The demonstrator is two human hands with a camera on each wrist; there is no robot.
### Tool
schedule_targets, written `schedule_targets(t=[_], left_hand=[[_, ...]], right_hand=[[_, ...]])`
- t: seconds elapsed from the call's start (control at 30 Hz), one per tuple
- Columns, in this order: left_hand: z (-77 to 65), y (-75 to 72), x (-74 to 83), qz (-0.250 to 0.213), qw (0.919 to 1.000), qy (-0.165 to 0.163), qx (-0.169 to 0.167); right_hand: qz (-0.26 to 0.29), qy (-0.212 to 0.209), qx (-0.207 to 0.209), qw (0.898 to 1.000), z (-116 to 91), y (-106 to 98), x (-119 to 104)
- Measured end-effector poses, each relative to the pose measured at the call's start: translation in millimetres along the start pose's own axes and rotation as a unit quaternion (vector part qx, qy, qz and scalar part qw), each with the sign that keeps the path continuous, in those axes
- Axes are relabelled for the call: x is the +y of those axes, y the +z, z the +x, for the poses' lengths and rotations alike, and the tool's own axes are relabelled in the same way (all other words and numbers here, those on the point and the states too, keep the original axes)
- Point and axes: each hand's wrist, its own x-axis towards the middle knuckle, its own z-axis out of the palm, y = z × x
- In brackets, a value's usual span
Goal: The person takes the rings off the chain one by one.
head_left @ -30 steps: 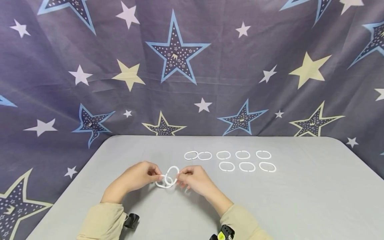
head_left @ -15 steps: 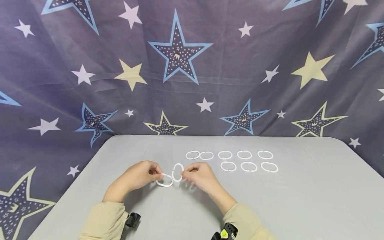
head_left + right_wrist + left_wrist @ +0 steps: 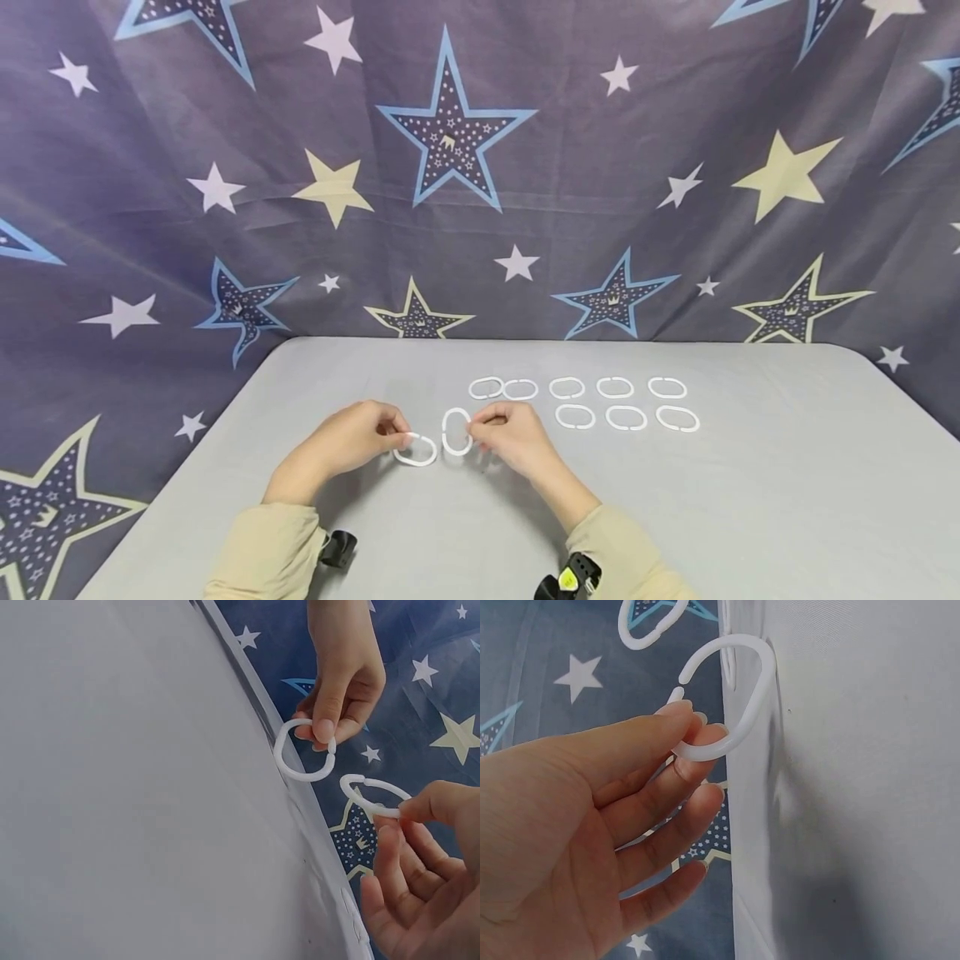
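Observation:
My left hand (image 3: 352, 437) pinches a white oval plastic ring (image 3: 434, 452) between thumb and fingertips, a little above the table. Seen from the left wrist, that ring (image 3: 756, 701) has a small gap in its side, close to the thumb tip. To its right, my right hand (image 3: 517, 437) pinches a second white oval ring (image 3: 444, 432), held more upright. Space shows between the two rings in the head view. The right wrist view has the second ring (image 3: 363, 802) between thumb and forefinger, the other fingers loosely curled.
Several similar white rings lie in two rows farther back; the back row includes a leftmost ring (image 3: 472, 388) touching its neighbour, and the front row a ring (image 3: 557, 417). The grey table (image 3: 750, 500) ends at a star-patterned curtain (image 3: 525, 208).
The two held rings overlapped a second ago and now stand apart. My right hand has moved right with its ring; the left hand keeps nearly the same place. The view has shifted slightly.

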Motion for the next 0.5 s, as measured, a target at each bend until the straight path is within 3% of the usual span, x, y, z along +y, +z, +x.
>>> schedule_targets(t=[0.5], left_hand=[[-2.1,-0.7,6.5,0.006,1.0000,-0.005,-0.002]], right_hand=[[-0.005,0.000,0.035,0.999,7,-14,7]])
